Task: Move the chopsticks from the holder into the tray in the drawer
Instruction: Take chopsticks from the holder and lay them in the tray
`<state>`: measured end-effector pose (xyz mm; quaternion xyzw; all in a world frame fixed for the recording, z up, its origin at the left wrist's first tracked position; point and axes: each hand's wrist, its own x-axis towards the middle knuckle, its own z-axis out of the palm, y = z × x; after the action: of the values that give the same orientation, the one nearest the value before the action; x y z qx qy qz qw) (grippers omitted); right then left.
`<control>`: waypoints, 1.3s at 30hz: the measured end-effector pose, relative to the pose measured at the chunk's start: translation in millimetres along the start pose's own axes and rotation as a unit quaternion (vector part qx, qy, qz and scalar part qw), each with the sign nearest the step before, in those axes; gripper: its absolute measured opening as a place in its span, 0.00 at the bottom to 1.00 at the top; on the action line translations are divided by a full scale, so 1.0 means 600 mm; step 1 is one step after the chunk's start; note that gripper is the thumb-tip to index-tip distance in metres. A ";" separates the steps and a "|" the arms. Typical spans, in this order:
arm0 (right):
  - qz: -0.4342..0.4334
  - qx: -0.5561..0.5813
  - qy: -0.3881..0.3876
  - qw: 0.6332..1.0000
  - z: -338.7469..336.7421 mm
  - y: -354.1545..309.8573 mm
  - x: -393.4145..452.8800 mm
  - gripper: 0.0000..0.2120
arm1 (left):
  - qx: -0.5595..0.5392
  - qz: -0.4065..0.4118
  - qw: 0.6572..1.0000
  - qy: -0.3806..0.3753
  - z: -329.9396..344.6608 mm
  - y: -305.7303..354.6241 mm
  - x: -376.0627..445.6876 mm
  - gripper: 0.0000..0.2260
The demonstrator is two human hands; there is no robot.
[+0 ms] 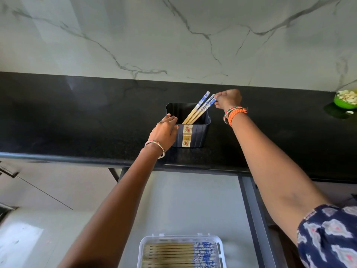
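A dark blue square holder [199, 135] stands on the black counter near its front edge. A few wooden chopsticks [201, 108] with blue-and-white tops lean in it toward the right. My right hand [229, 99] pinches the patterned top ends of the chopsticks. My left hand [165, 131] rests against the holder's left wall and rim, steadying it. Below, in the open drawer [193, 200], a clear plastic tray [180, 252] holds several chopsticks lying side by side, tops to the right.
A green bowl [345, 100] of pale food pieces sits at the counter's far right. A marble wall rises behind the black counter [77, 122]. The drawer's dark right rail [255, 219] runs beside my right arm.
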<state>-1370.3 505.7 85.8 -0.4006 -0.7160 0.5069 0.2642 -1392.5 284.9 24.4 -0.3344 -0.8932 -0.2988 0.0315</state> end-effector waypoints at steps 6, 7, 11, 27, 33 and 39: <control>-0.105 0.012 0.082 0.991 -0.070 -0.046 -0.024 0.07 | -0.019 -0.027 0.999 -0.026 -0.030 0.025 -0.011 0.20; -0.118 0.020 0.099 0.988 -0.087 -0.057 -0.027 0.07 | -0.023 -0.026 0.999 -0.020 -0.034 0.032 -0.014 0.20; -0.158 0.077 0.170 0.970 -0.167 -0.099 -0.048 0.07 | -0.042 0.004 0.999 -0.004 -0.051 0.067 -0.035 0.20; 0.145 0.431 0.082 0.887 -0.174 0.186 -0.373 0.05 | -0.365 -0.345 0.832 0.236 0.002 0.002 -0.297 0.11; 0.284 0.302 0.029 0.909 -0.136 0.392 -0.506 0.08 | -0.337 -0.501 0.795 0.065 0.070 -0.128 -0.434 0.08; 0.292 0.200 0.049 0.934 -0.103 0.447 -0.524 0.11 | -0.283 -0.506 0.815 0.007 0.121 -0.136 -0.518 0.09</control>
<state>-1070.3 316.9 -135.4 -0.5551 -0.4372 0.6746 0.2136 -1191.9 96.6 -156.7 0.1728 -0.8122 -0.5143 -0.2142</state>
